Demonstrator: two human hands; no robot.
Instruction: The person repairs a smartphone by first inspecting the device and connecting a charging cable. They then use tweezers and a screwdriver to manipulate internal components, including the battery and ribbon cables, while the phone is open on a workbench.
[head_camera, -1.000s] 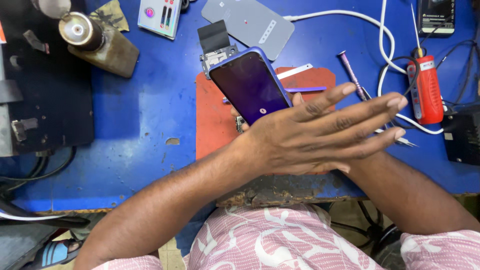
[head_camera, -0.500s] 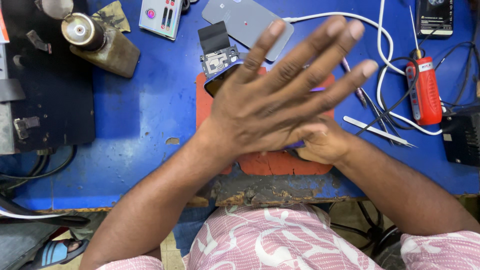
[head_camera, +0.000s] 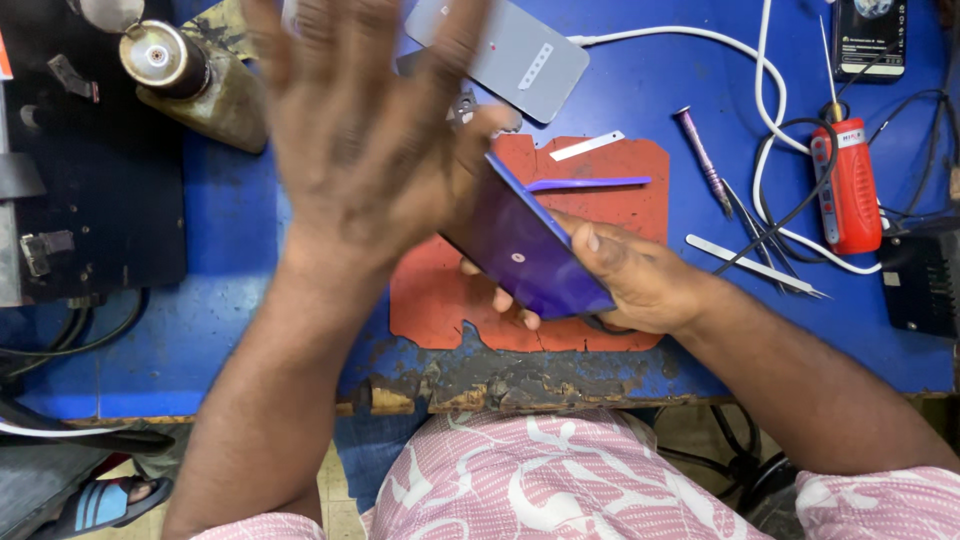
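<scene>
Purple glossy flat phone (head_camera: 530, 250) sits tilted on edge above the orange-red rubber work mat (head_camera: 620, 180) on the blue table (head_camera: 230, 230), clamped in the right hand (head_camera: 625, 275), thumb on its upper edge and fingers curled beneath. Left hand (head_camera: 365, 130) is spread wide open, blurred, holding nothing, its fingertips near the phone's upper end. Just right of the mat lie a metal screwdriver (head_camera: 703, 158), steel tweezers (head_camera: 752, 264) and a red cylindrical tool (head_camera: 850, 190).

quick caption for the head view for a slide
Right hand grips a purple phone over a red mat on a blue workbench; blurred left hand raised, fingers spread.
</scene>
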